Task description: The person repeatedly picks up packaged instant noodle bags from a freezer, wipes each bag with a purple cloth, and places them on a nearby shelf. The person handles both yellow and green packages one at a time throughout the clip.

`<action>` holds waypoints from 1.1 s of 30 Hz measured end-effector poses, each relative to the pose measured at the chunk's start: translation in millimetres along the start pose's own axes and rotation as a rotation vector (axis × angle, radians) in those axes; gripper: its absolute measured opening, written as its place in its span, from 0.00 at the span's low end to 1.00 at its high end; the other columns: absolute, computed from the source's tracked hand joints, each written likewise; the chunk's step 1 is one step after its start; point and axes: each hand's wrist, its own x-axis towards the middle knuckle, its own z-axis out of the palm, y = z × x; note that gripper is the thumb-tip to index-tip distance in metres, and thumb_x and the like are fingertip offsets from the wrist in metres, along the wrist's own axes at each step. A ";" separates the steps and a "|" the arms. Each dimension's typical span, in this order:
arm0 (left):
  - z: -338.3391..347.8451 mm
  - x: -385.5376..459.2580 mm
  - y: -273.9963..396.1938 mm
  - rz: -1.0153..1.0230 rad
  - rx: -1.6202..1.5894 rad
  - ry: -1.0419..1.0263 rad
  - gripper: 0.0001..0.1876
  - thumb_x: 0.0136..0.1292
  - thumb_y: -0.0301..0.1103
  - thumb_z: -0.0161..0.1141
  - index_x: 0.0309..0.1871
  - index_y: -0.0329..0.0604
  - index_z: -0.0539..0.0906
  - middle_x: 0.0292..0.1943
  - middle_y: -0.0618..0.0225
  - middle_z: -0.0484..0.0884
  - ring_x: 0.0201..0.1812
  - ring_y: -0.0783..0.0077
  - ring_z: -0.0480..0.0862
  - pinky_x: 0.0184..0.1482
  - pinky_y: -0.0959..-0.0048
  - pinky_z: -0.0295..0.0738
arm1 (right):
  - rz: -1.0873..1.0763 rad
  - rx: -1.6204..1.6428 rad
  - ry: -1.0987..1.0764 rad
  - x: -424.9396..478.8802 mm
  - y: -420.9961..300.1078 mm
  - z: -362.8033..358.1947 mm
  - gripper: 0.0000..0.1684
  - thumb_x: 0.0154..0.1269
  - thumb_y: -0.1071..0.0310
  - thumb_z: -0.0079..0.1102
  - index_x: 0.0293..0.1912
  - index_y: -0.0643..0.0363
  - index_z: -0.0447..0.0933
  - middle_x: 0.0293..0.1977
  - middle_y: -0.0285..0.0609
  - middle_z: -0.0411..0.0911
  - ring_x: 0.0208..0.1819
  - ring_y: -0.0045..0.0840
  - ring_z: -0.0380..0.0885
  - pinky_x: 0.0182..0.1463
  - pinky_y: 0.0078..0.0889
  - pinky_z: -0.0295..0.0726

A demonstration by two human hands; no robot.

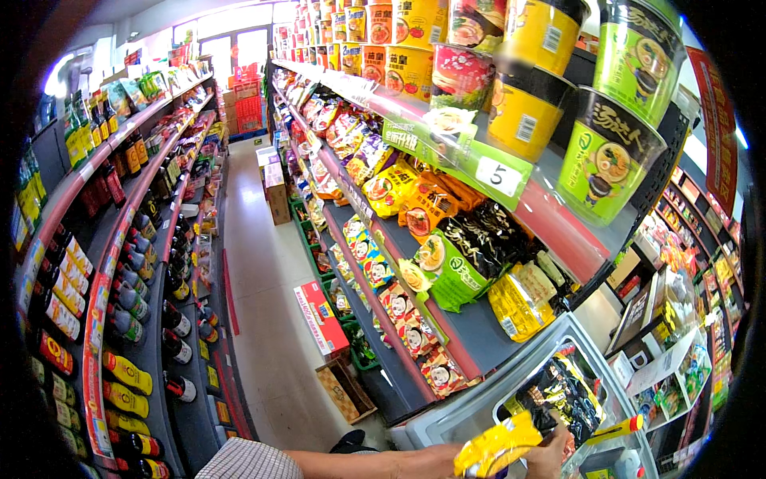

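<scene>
A shiny yellow packet (499, 443) with a dark end is held low in front of me. My left hand (440, 462) reaches in from the left under a checked sleeve and grips the packet's near end, partly hidden by it. At the packet's dark far end, my right hand (549, 452) has its fingers wrapped around it. Just beyond the hands stands a translucent grey plastic bin (461, 413), with black noodle packets (562, 389) visible inside its rounded opening. A yellow tube-like item with a red cap (616, 428) lies at the bin's right side.
Beyond the bin, a shelf unit holds noodle bags (467, 257) under stacked noodle cups (610, 155). A long aisle (257, 251) runs away on the left, with a red carton (323, 317) and a wooden crate (346, 389) on its floor. Bottles (128, 374) line the left shelves.
</scene>
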 end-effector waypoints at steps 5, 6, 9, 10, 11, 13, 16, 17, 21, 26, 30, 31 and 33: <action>-15.6 -32.1 38.2 0.466 -0.637 0.117 0.35 0.74 0.42 0.60 0.79 0.42 0.60 0.76 0.61 0.67 0.76 0.59 0.67 0.78 0.51 0.59 | 0.249 -0.393 0.090 22.3 -102.8 90.1 0.30 0.43 0.77 0.75 0.51 0.66 0.80 0.40 0.38 0.84 0.42 0.23 0.83 0.50 0.27 0.80; -10.1 -31.2 52.7 0.442 -0.429 0.262 0.36 0.72 0.42 0.63 0.78 0.43 0.61 0.75 0.59 0.68 0.74 0.57 0.70 0.75 0.47 0.64 | 0.232 -0.346 0.105 25.2 -103.7 99.8 0.31 0.44 0.75 0.77 0.52 0.66 0.80 0.41 0.38 0.84 0.43 0.23 0.82 0.50 0.27 0.79; -7.0 -24.5 65.9 0.317 -0.247 0.547 0.30 0.74 0.36 0.61 0.75 0.43 0.65 0.70 0.62 0.74 0.69 0.59 0.76 0.67 0.50 0.77 | 0.088 -0.232 0.049 27.2 -88.6 97.9 0.36 0.44 0.70 0.82 0.55 0.65 0.79 0.48 0.40 0.82 0.49 0.23 0.80 0.55 0.26 0.77; -10.2 -23.4 69.8 0.343 -0.316 0.522 0.27 0.74 0.33 0.60 0.73 0.43 0.66 0.68 0.62 0.76 0.67 0.59 0.78 0.66 0.50 0.79 | 0.085 -0.090 0.024 27.7 -94.7 105.0 0.41 0.44 0.68 0.85 0.59 0.65 0.78 0.51 0.41 0.80 0.53 0.24 0.78 0.59 0.27 0.75; -12.7 -24.1 72.2 0.361 -0.348 0.503 0.27 0.74 0.33 0.60 0.73 0.43 0.66 0.67 0.62 0.76 0.67 0.59 0.79 0.66 0.50 0.79 | 0.121 -0.017 -0.029 25.2 -97.7 103.5 0.49 0.43 0.69 0.86 0.65 0.66 0.73 0.55 0.43 0.80 0.56 0.27 0.79 0.63 0.29 0.75; -16.8 -23.1 81.0 0.406 -0.406 0.466 0.26 0.75 0.33 0.59 0.73 0.44 0.67 0.67 0.61 0.77 0.66 0.58 0.80 0.66 0.50 0.79 | 0.042 0.331 0.005 23.1 -93.3 115.5 0.54 0.42 0.72 0.86 0.69 0.65 0.68 0.60 0.46 0.78 0.61 0.29 0.78 0.67 0.34 0.75; -16.1 -14.6 96.3 0.412 -0.419 0.428 0.26 0.76 0.35 0.58 0.73 0.43 0.67 0.67 0.60 0.77 0.65 0.58 0.80 0.66 0.47 0.79 | 0.161 0.176 0.052 22.7 -73.9 124.6 0.53 0.42 0.78 0.84 0.69 0.66 0.68 0.62 0.48 0.76 0.61 0.32 0.78 0.64 0.36 0.79; -17.2 -12.6 98.9 0.411 -0.429 0.409 0.26 0.76 0.35 0.57 0.73 0.42 0.67 0.67 0.60 0.77 0.65 0.59 0.80 0.66 0.47 0.78 | 0.183 0.210 0.055 21.2 -71.8 130.5 0.44 0.47 0.77 0.82 0.64 0.67 0.72 0.58 0.47 0.80 0.58 0.30 0.80 0.62 0.34 0.80; -18.5 -12.4 111.0 0.351 -0.400 0.458 0.28 0.76 0.38 0.58 0.73 0.39 0.65 0.70 0.59 0.73 0.69 0.62 0.76 0.66 0.47 0.79 | 0.158 0.160 0.141 34.4 -73.5 145.9 0.31 0.57 0.71 0.75 0.59 0.67 0.77 0.52 0.44 0.84 0.53 0.26 0.82 0.60 0.32 0.79; -19.1 -15.7 115.3 0.334 -0.093 0.573 0.28 0.75 0.32 0.59 0.73 0.39 0.63 0.71 0.57 0.69 0.71 0.58 0.72 0.66 0.48 0.79 | 0.079 0.124 0.220 57.0 -77.4 151.0 0.27 0.60 0.70 0.71 0.59 0.66 0.77 0.52 0.41 0.83 0.51 0.23 0.81 0.57 0.29 0.79; -28.5 -36.3 103.8 0.278 0.006 0.560 0.28 0.72 0.34 0.64 0.71 0.39 0.68 0.71 0.56 0.71 0.69 0.53 0.75 0.64 0.48 0.78 | -0.021 0.059 0.243 83.5 -79.6 153.5 0.25 0.63 0.72 0.67 0.59 0.66 0.76 0.51 0.40 0.83 0.50 0.21 0.80 0.55 0.27 0.79; -29.7 -40.7 103.9 0.262 -0.004 0.546 0.27 0.72 0.33 0.64 0.70 0.39 0.69 0.70 0.56 0.71 0.68 0.53 0.76 0.64 0.49 0.78 | -0.024 -0.029 0.252 89.5 -79.3 154.2 0.24 0.64 0.72 0.67 0.59 0.66 0.76 0.50 0.40 0.83 0.49 0.21 0.80 0.54 0.27 0.79; -30.5 -47.0 105.3 0.225 -0.025 0.516 0.24 0.72 0.33 0.63 0.68 0.37 0.71 0.68 0.55 0.73 0.67 0.53 0.77 0.63 0.50 0.78 | -0.028 -0.206 0.274 101.9 -73.4 152.0 0.23 0.65 0.71 0.67 0.58 0.67 0.76 0.49 0.40 0.83 0.47 0.19 0.79 0.53 0.26 0.79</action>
